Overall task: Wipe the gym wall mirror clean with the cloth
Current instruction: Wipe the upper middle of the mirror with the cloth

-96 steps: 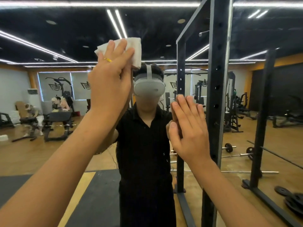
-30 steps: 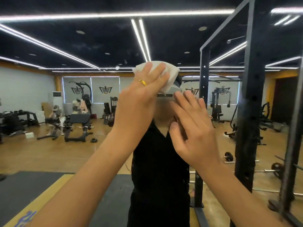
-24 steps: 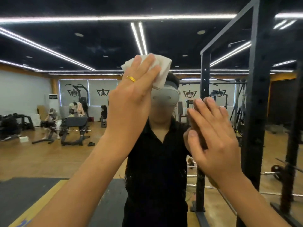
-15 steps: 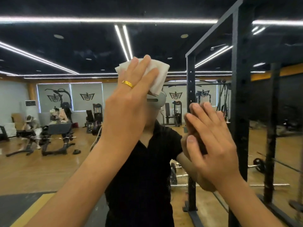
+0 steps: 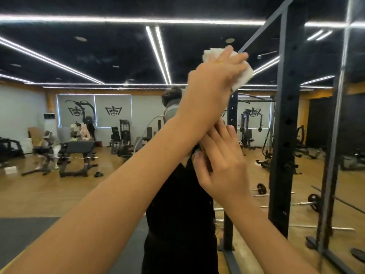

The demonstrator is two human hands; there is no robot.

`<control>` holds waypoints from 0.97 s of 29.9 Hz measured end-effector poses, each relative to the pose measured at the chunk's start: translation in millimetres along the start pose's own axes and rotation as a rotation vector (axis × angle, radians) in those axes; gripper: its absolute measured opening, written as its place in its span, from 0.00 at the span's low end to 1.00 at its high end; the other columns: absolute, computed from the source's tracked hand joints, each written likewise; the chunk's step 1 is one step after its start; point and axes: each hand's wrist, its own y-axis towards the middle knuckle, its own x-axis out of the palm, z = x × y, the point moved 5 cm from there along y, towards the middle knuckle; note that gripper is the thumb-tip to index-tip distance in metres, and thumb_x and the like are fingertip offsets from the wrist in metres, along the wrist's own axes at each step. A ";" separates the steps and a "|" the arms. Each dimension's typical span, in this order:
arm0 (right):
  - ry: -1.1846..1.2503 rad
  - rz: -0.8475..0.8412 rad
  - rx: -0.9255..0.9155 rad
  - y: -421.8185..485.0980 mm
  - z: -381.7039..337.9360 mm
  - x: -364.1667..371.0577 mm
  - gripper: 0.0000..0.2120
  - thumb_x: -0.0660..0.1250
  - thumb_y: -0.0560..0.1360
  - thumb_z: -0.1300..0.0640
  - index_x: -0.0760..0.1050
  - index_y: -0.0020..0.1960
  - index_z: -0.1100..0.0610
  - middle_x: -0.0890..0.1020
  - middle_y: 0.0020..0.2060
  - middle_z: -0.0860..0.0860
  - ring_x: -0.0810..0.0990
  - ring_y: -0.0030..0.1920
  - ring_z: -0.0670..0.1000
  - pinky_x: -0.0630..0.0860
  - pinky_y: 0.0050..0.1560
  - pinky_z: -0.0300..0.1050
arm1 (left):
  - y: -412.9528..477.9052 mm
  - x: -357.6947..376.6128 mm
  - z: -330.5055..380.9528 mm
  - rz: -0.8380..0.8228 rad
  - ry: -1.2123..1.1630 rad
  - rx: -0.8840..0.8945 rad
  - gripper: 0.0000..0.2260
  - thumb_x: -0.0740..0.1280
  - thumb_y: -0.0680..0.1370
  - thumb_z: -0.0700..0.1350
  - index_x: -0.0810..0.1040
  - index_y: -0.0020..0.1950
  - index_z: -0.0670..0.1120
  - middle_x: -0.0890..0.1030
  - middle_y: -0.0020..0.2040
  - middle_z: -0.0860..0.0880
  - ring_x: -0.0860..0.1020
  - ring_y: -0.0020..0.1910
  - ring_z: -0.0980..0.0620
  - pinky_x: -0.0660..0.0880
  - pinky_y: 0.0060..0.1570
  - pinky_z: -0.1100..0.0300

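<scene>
The left arm reaches up from 7 o'clock across the view. The left hand [image 5: 213,78] lies at about 1 o'clock, wrist bent, with its fingers stretched fairly straight toward 2 o'clock. They are laid flat over the white cloth [image 5: 242,77], pressing it against the mirror [image 5: 98,56]. The thumb is hidden, and a gold ring [image 5: 218,61] shows on one finger. Cloth edges stick out above and below the fingers.

The right hand [image 5: 223,167] sits at 5 o'clock from the left one, partly under that forearm. It is open, fingers spread, flat on the glass and holding nothing.

The mirror reflects a black ceiling with white light strips [image 5: 158,54] and a wooden floor [image 5: 49,190]. A weight bench [image 5: 79,149] stands at 9 o'clock and a black rack upright [image 5: 284,135] at 3 o'clock.
</scene>
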 end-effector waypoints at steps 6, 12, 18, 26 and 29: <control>-0.004 -0.009 -0.004 0.4 -1.1 -1.9 0.22 0.65 0.80 0.60 0.74 0.73 0.61 0.72 0.75 0.56 0.63 0.80 0.55 0.57 0.81 0.59 | -27.6 -28.9 -2.2 0.037 0.071 0.187 0.20 0.71 0.78 0.33 0.79 0.70 0.43 0.76 0.72 0.43 0.75 0.71 0.40 0.72 0.72 0.43; -0.038 -0.009 -0.013 -0.1 -0.9 1.5 0.23 0.63 0.80 0.58 0.72 0.75 0.60 0.70 0.77 0.55 0.61 0.81 0.55 0.58 0.81 0.59 | -74.1 -72.9 -75.2 0.152 0.027 0.032 0.20 0.70 0.80 0.37 0.75 0.72 0.40 0.74 0.70 0.49 0.69 0.69 0.62 0.66 0.70 0.72; -0.035 0.003 -0.018 0.3 -2.1 1.0 0.23 0.64 0.79 0.61 0.73 0.75 0.60 0.69 0.77 0.54 0.62 0.81 0.55 0.58 0.81 0.59 | -34.0 -18.5 -27.6 -0.032 0.004 0.295 0.19 0.72 0.76 0.31 0.80 0.67 0.39 0.79 0.69 0.39 0.77 0.68 0.39 0.76 0.67 0.41; -0.071 -0.006 -0.025 0.2 -1.6 1.6 0.24 0.65 0.79 0.61 0.71 0.75 0.60 0.70 0.77 0.56 0.62 0.81 0.55 0.57 0.81 0.57 | -59.2 -47.4 -51.7 0.087 0.170 0.233 0.20 0.73 0.76 0.31 0.80 0.68 0.40 0.78 0.71 0.41 0.77 0.68 0.41 0.75 0.67 0.50; -0.064 -0.007 -0.027 -0.2 -1.5 2.3 0.23 0.62 0.80 0.59 0.71 0.75 0.60 0.70 0.77 0.57 0.62 0.81 0.55 0.57 0.81 0.59 | -80.2 -78.1 -79.9 0.220 0.259 0.100 0.15 0.69 0.80 0.34 0.81 0.66 0.39 0.80 0.67 0.40 0.81 0.61 0.39 0.76 0.64 0.53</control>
